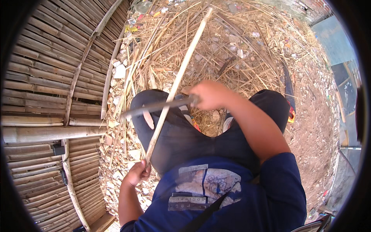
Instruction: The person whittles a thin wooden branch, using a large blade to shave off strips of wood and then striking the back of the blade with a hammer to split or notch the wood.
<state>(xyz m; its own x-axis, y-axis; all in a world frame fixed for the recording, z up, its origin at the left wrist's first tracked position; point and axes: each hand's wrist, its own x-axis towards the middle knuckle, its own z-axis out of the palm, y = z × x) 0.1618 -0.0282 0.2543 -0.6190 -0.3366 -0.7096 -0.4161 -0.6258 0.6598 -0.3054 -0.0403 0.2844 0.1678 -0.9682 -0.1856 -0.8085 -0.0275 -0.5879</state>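
My left hand (138, 173) is closed round the lower end of a long pale bamboo strip (184, 69), which slants up and away to the right. In my right hand (211, 95) is the handle of a machete (148, 108), somewhat smeared by motion. Its dark blade points left and crosses the strip at about knee level; whether it touches the strip I cannot tell. A pale wood chip (148, 119) shows just below the blade, over my left thigh. My knees are bent, and the strip passes between them.
Split bamboo, straw-like shavings (239, 50) and stones cover the ground ahead. To the left stands a bamboo slat wall (50, 65) with a thick crossbar (54, 134). A dark object with a red and yellow end (290, 112) lies beside my right knee. Grey-blue panels (332, 40) stand at the far right.
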